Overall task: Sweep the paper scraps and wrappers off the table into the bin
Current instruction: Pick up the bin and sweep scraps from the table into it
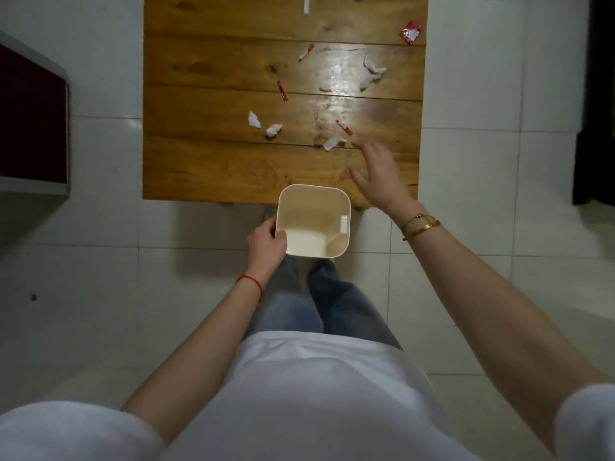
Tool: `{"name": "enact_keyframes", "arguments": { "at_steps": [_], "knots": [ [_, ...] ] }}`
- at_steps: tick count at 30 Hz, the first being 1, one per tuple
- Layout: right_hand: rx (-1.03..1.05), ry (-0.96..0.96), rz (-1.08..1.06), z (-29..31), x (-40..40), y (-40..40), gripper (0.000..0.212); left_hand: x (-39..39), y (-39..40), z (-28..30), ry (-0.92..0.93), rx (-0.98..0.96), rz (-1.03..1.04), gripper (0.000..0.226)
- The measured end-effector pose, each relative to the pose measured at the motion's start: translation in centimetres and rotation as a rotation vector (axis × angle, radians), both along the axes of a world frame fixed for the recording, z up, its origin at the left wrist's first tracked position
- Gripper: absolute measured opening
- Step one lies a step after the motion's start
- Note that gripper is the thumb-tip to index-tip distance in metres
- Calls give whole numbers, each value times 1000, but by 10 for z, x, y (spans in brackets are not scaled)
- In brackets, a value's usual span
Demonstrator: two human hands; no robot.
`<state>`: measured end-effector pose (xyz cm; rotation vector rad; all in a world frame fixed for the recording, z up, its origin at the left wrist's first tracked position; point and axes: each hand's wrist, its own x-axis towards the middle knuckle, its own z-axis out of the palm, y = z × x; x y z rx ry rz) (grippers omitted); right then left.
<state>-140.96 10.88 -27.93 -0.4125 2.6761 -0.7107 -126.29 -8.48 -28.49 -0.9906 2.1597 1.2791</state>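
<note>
At the near edge of the brown plank wooden table (206,168), w/ its top still littered, the person is at the start of the sweep; nothing shows inside the bin yet. Going left to right: the left hand (266,242) is closed on the left rim of the cream square plastic bin (336,241), holding it just below and against the table's near edge, mouth up. Above it, mid-table, lie two crumpled white paper scraps (254,120), a thin red wrapper strip (282,91), and farther back another red-and-white sliver (306,52). Right of centre sit a torn white paper piece (332,143) and a small red wrapper bit (344,127), just beside the fingertips of the right hand (379,174), which hovers open, fingers spread, gripping nothing. Farther right are a crumpled white tissue cluster (372,73) and a red foil wrapper (410,32) at the far corner. Next move prob. calls for raking the nearest bits toward the edge, directly over the bin; far pieces need a longer reach.
</note>
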Motion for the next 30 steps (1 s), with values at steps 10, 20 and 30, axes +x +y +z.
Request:
{"name": "enact_keyframes", "arguments": {
  "at_steps": [10,20,30],
  "knots": [
    [30,-24,20,-57,-20,1,53,11,32,-70,-101,29,-52,35],
    [63,-19,57,-118,-55,-15,57,12,31,-139,-252,19,-38,48],
    [140,-40,193,-161,-47,-19,58,7,24,-172,-255,60,52,38]
  ]
}}
